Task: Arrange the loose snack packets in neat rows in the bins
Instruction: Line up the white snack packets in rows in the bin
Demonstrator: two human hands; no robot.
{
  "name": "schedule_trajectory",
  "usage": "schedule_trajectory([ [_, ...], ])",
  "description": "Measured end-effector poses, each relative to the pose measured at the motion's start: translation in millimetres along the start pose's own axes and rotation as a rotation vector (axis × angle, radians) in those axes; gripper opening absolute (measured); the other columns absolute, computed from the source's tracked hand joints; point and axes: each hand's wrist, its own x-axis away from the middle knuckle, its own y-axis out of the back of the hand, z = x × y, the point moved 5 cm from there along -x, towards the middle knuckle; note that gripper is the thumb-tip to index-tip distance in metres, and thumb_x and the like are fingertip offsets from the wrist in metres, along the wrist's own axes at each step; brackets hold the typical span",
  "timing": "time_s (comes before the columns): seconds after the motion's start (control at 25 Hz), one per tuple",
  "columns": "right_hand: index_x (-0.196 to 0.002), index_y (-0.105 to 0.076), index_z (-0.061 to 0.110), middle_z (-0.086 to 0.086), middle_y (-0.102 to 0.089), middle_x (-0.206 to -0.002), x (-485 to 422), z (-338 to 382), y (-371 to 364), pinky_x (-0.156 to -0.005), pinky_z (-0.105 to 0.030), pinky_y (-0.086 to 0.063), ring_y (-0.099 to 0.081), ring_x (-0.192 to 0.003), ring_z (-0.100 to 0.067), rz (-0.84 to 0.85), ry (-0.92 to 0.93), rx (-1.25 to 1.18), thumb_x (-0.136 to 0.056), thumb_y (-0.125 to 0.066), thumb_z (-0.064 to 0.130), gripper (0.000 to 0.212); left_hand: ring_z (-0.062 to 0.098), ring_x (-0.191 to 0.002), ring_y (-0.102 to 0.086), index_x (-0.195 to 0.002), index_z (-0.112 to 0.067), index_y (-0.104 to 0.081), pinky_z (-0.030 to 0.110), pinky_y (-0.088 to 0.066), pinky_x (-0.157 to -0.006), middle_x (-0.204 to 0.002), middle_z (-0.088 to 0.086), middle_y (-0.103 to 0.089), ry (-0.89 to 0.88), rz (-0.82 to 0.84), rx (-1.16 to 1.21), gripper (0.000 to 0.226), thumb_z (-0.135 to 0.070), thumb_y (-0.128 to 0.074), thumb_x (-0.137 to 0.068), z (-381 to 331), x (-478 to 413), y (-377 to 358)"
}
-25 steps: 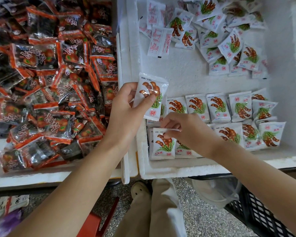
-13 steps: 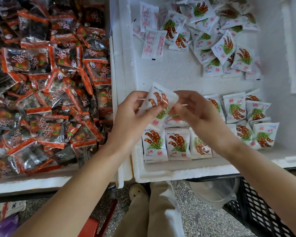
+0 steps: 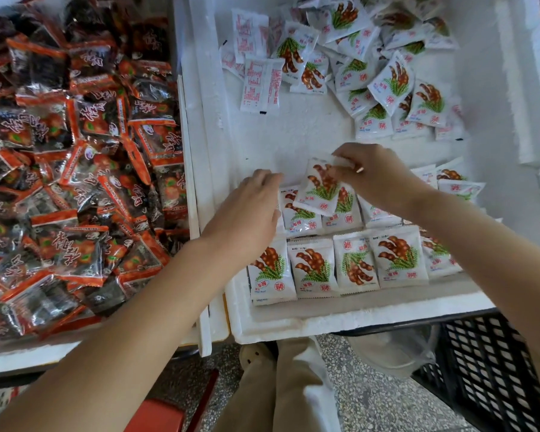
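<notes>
Your right hand [image 3: 374, 176] pinches a white packet [image 3: 320, 190] by its top corner, tilted over the rows [image 3: 340, 266] in the foam bin [image 3: 309, 135]; your left hand [image 3: 250, 210] lies beside it, fingers relaxed, holding nothing.

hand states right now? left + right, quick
Left hand: open, fingers relaxed, holding nothing.
Right hand: pinching a white snack packet by its top corner.

The white packet [image 3: 320, 190] has passed from left hand [image 3: 250, 210] to right hand [image 3: 374, 176]; left hand released.
</notes>
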Motion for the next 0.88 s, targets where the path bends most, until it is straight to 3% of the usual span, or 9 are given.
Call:
schedule_trajectory([
  [0.08, -0.101, -0.058, 0.014, 0.005, -0.054, -0.073, -9.7, 5.1, -17.0, -0.045, -0.010, -0.035, -0.049, -0.059, -0.011, 0.183, 0.027, 0.037, -0.095, -0.052, 0.020, 0.010, 0.023, -0.131, -0.040, -0.146, -0.011, -0.034, 0.034, -0.035, -0.106, -0.146, 0.008, -0.038, 0.029, 0.064, -0.061, 0.047, -0.008, -0.045, -0.100, 2.9, -4.5, -1.8],
  [0.16, -0.105, -0.059, 0.013, 0.007, -0.054, -0.077, -15.2, 7.8, -32.3, -0.050, -0.012, -0.034, -0.047, -0.061, -0.006, 0.300, 0.047, 0.074, -0.095, -0.052, 0.019, 0.013, 0.024, -0.130, -0.041, -0.144, -0.011, -0.038, 0.037, -0.037, -0.104, -0.144, 0.008, -0.040, 0.041, 0.084, -0.111, 0.047, -0.007, -0.048, -0.098, 5.7, -9.0, -2.2],
  [0.4, -0.115, -0.057, 0.019, 0.004, -0.055, -0.111, -18.2, 7.5, -39.0, -0.085, -0.023, -0.038, -0.048, -0.100, -0.011, 0.136, 0.172, 0.085, -0.091, -0.059, 0.020, 0.024, 0.023, -0.120, -0.049, -0.141, -0.017, -0.043, 0.040, -0.045, -0.095, -0.132, 0.005, -0.051, 0.066, 0.142, -0.128, 0.045, -0.012, -0.051, -0.097, 6.2, -15.5, -0.5],
  [0.56, -0.133, -0.048, 0.022, 0.003, -0.049, -0.131, -9.0, 7.8, -38.0, -0.098, -0.024, -0.037, -0.046, -0.119, -0.013, 0.181, 0.231, 0.112, -0.091, -0.058, 0.026, 0.043, 0.024, -0.117, -0.050, -0.139, -0.016, -0.043, 0.041, -0.046, -0.093, -0.131, 0.004, -0.051, 0.098, 0.120, -0.133, 0.039, -0.023, -0.045, -0.101, 2.0, -22.1, 7.0],
  [0.64, -0.138, -0.043, 0.022, 0.003, -0.045, -0.138, -7.5, 3.5, -21.3, -0.102, -0.023, -0.035, -0.044, -0.123, -0.012, 0.088, 0.226, 0.072, -0.092, -0.057, 0.024, 0.048, 0.024, -0.125, -0.045, -0.144, -0.017, -0.037, 0.038, -0.041, -0.100, -0.141, 0.004, -0.044, 0.053, 0.059, -0.128, 0.044, -0.026, -0.043, -0.102, -8.8, -35.7, 14.6],
  [0.76, -0.135, -0.045, 0.017, -0.002, -0.045, -0.136, -14.3, -26.9, 28.9, -0.105, -0.024, -0.034, -0.047, -0.122, -0.016, -0.237, 0.098, 0.003, -0.093, -0.056, 0.018, 0.044, 0.021, -0.134, -0.036, -0.146, -0.016, -0.035, 0.034, -0.031, -0.107, -0.149, 0.003, -0.037, -0.071, -0.022, -0.010, 0.047, -0.025, -0.046, -0.102, -33.5, -75.2, 25.6],
  [0.88, -0.136, -0.042, 0.010, -0.011, -0.042, -0.138, -28.2, -68.3, 73.7, -0.106, -0.034, -0.032, -0.042, -0.126, -0.028, -0.431, -0.073, 0.093, -0.092, -0.057, 0.015, 0.047, 0.022, -0.136, -0.036, -0.146, -0.012, -0.036, 0.033, -0.029, -0.109, -0.150, 0.004, -0.036, -0.174, -0.066, 0.021, 0.048, -0.023, -0.049, -0.101, -59.1, -127.0, 26.3],
])
